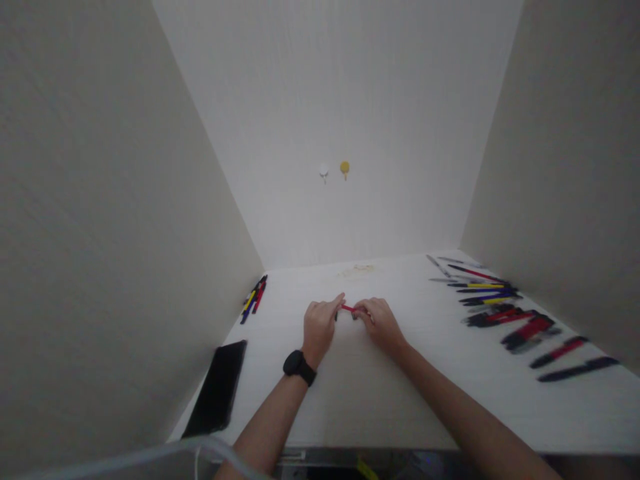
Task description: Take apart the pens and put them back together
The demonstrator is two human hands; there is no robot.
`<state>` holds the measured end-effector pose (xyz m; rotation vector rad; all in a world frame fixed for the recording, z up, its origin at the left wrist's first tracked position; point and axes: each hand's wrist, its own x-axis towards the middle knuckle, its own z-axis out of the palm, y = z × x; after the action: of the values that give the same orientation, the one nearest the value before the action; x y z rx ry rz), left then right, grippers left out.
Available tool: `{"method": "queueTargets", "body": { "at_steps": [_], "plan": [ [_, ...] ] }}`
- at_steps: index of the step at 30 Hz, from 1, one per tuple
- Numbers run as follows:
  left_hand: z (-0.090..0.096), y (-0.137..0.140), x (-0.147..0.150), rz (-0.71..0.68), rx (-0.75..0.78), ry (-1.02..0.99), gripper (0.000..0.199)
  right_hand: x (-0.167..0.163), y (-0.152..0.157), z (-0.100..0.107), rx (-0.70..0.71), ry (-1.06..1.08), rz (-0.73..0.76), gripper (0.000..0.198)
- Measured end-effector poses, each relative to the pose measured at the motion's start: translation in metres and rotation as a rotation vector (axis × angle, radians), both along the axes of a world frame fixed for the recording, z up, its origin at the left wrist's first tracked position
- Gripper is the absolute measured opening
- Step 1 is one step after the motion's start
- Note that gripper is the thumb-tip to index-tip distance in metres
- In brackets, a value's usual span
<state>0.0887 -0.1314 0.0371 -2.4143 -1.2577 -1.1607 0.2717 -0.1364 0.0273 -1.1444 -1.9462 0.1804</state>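
Observation:
A thin red pen (pixel 348 308) spans the gap between my two hands over the middle of the white tabletop. My left hand (pixel 319 325), with a black watch (pixel 299 366) on its wrist, is closed on the pen's left end. On the other end, my right hand (pixel 379 321) pinches with thumb and fingers. Small dark pieces show beside the fingertips of both hands; whether they belong to the pen I cannot tell. The fingers hide both ends of the pen.
Several pens and markers (pixel 525 330) lie along the right side of the white tabletop (pixel 415 393). A smaller group of pens (pixel 254 298) rests against the left wall. A flat black tablet-like slab (pixel 217 387) lies front left. A pale cable (pixel 150 455) crosses the lower left.

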Motion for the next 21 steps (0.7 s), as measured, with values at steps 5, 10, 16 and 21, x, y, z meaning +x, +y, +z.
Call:
{"method": "queueTargets", "body": {
  "at_steps": [5, 10, 16, 21],
  "plan": [
    [0.001, -0.002, 0.0, -0.04, -0.068, -0.086, 0.035, 0.001, -0.004, 0.004, -0.024, 0.117, 0.012, 0.013],
    [0.009, -0.004, -0.001, 0.092, -0.118, -0.24, 0.028, 0.004, -0.001, 0.003, -0.194, 0.406, 0.052, 0.011],
    [0.013, -0.002, -0.006, 0.337, -0.261, -0.285, 0.027, 0.008, 0.009, -0.006, -0.26, 0.611, 0.093, 0.017],
    [0.007, 0.002, -0.008, 0.5, -0.371, -0.278, 0.039, 0.014, 0.016, -0.009, -0.32, 0.657, 0.105, 0.022]
  ]
}}
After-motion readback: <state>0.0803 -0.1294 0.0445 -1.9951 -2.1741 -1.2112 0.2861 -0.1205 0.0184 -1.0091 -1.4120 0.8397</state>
